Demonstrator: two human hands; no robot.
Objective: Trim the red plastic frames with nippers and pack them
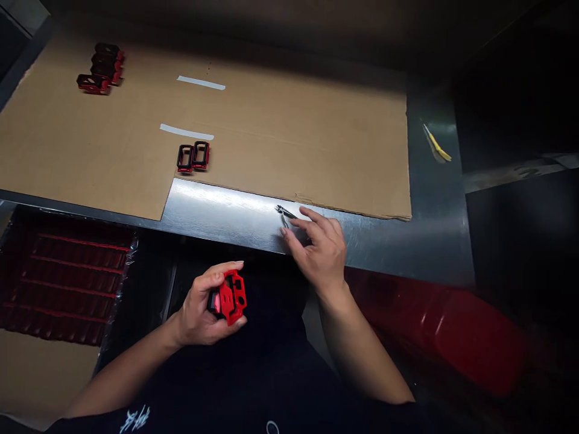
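The left hand (pixel 199 307) is clenched around a red plastic frame (pixel 231 296), well in front of the cardboard sheet (pixel 294 150). The right hand (pixel 319 253) reaches over the steel table (pixel 217 208) just in front of the sheet, its fingers (pixel 312 218) curved at small pliers (pixel 284 214); whether they grip the pliers cannot be told. On the sheet, two black-and-red frames (pixel 193 156) sit near the front edge, and a stack of frames (pixel 100 67) sits at the far left. Two white tape strips (pixel 201 82) lie between them. A yellow-handled tool (pixel 436 143) lies right of the sheet, a red ribbed tray (pixel 63 280) sits in front of its left end, and a blurred red object (pixel 470 340) sits in front of its right end.
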